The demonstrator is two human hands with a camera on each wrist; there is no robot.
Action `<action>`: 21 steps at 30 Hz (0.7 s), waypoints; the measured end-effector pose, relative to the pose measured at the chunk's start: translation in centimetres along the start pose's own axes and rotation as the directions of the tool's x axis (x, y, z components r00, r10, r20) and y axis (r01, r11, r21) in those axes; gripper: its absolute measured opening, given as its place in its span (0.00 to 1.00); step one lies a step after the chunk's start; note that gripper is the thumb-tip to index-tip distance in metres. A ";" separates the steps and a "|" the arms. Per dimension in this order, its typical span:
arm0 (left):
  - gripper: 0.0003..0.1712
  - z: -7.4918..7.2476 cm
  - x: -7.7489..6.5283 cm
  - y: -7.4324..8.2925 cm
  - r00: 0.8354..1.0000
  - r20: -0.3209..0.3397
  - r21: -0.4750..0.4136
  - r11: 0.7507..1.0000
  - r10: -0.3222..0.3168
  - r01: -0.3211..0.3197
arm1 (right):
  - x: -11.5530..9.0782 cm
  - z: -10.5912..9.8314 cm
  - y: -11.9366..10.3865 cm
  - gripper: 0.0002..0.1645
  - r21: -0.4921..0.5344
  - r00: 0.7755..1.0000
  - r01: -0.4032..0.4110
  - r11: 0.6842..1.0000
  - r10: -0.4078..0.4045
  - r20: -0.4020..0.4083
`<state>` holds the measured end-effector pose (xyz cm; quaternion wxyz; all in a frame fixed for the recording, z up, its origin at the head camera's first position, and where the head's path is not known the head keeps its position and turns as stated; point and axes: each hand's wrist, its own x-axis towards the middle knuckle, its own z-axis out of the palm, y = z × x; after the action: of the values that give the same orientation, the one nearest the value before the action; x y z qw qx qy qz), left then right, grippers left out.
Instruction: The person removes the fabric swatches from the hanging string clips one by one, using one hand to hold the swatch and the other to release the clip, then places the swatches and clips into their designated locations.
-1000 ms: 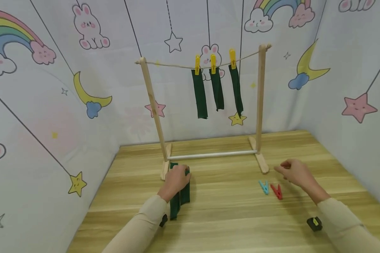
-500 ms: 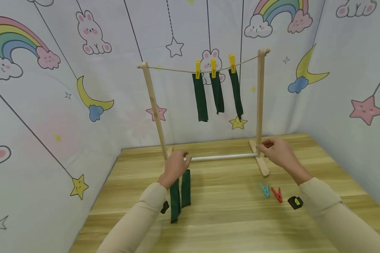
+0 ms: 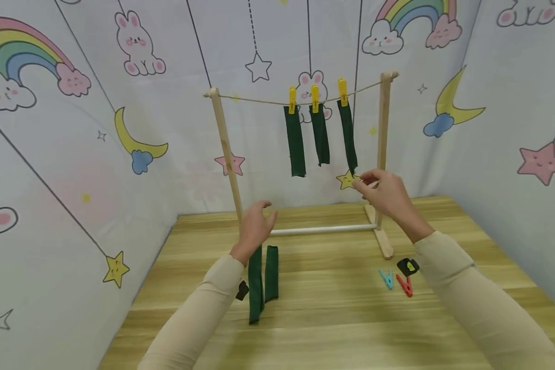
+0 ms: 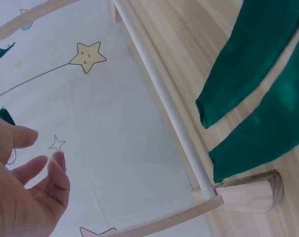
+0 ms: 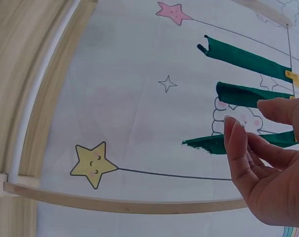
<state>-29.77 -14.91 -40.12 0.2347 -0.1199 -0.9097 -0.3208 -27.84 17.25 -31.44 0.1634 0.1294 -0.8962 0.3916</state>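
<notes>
Three dark green cloth strips hang from a string (image 3: 254,99) under yellow clothespins: a left strip (image 3: 296,146), a middle strip (image 3: 321,136) and a right strip (image 3: 348,133). My right hand (image 3: 388,195) is raised by the lower end of the right strip, thumb and fingers apart with nothing between them. On the left, my left hand (image 3: 254,228) is in the air by the left post, fingers loosely bent and holding nothing. Below it two more green strips (image 3: 271,272) lie side by side on the table; the hand hides one's top in the head view.
A wooden rack with a left post (image 3: 225,139), a right post (image 3: 384,123) and a white crossbar (image 3: 324,229) carries the string. A blue clothespin (image 3: 387,279) and a red clothespin (image 3: 404,285) lie at right on the wooden table (image 3: 333,318). Printed cloth walls (image 3: 189,128) surround it.
My right hand has moved up and left, from above the loose clothespins to the right hanging strip. My left hand has risen from the strips on the table, which have stayed there.
</notes>
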 end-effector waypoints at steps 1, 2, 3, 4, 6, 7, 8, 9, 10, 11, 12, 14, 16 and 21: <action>0.18 0.0 0.2 0.0 1.000 0.001 0.001 1.000 -0.002 0.002 | 0.3 0.1 -0.2 0.23 0.008 1.000 0.008 1.000 -0.008 -0.014; 0.18 0.0 0.4 0.0 1.000 0.006 -0.003 1.000 -0.004 0.004 | 0.6 0.2 -0.4 0.23 0.016 1.000 0.015 1.000 -0.015 -0.025; 0.19 0.0 0.7 0.0 1.000 0.008 -0.009 1.000 -0.003 0.004 | 0.8 0.2 -0.7 0.23 0.028 0.999 0.023 0.999 -0.022 -0.032; 0.19 0.0 0.9 0.0 1.000 0.016 -0.022 1.000 -0.007 0.007 | 1.1 0.3 -1.0 0.23 0.038 0.999 0.032 0.999 -0.031 -0.038; 0.20 0.0 1.4 0.0 0.999 0.035 -0.049 0.999 -0.015 0.017 | 1.6 0.5 -1.6 0.23 0.066 0.998 0.039 0.997 -0.037 -0.045; 0.21 0.0 1.6 0.0 0.999 0.047 -0.071 0.997 -0.024 0.027 | 1.9 0.6 -2.0 0.23 0.076 0.998 0.044 0.996 -0.040 -0.051; 0.22 0.0 1.8 0.0 0.998 0.056 -0.096 0.995 -0.033 0.038 | 2.1 0.7 -2.4 0.24 0.087 0.998 0.048 0.995 -0.044 -0.050; 0.22 0.0 2.0 0.1 0.997 0.067 -0.124 0.991 -0.043 0.051 | 2.3 0.9 -2.7 0.24 0.099 0.997 0.051 0.994 -0.046 -0.054; 0.23 -0.1 2.1 0.1 0.996 0.077 -0.152 0.986 -0.053 0.065 | 2.6 1.0 -3.0 0.24 0.112 0.997 0.057 0.992 -0.050 -0.061; 0.23 -0.1 2.2 0.2 0.995 0.083 -0.179 0.981 -0.062 0.076 | 2.9 1.2 -3.3 0.24 0.121 0.996 0.067 0.990 -0.058 -0.072; 0.24 -0.1 2.4 0.3 0.994 0.086 -0.206 0.975 -0.070 0.087 | 3.2 1.4 -3.6 0.24 0.130 0.994 0.081 0.988 -0.071 -0.083; 0.24 -0.3 2.6 0.8 0.992 0.091 -0.261 0.960 -0.086 0.107 | 3.7 1.7 -4.2 0.23 0.155 0.989 0.116 0.981 -0.100 -0.106; 0.25 -0.4 2.9 1.2 0.990 0.096 -0.301 0.945 -0.100 0.125 | 4.2 1.9 -4.6 0.22 0.178 0.983 0.153 0.972 -0.131 -0.131; 0.28 -0.6 3.7 2.7 0.987 0.105 -0.378 0.914 -0.119 0.150 | 5.4 2.2 -5.6 0.23 0.237 0.963 0.248 0.939 -0.211 -0.168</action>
<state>-31.79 -12.97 -36.43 0.1474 -0.1134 -0.8438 -0.5034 -31.17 11.32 -27.06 0.2524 0.2255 -0.8032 0.4903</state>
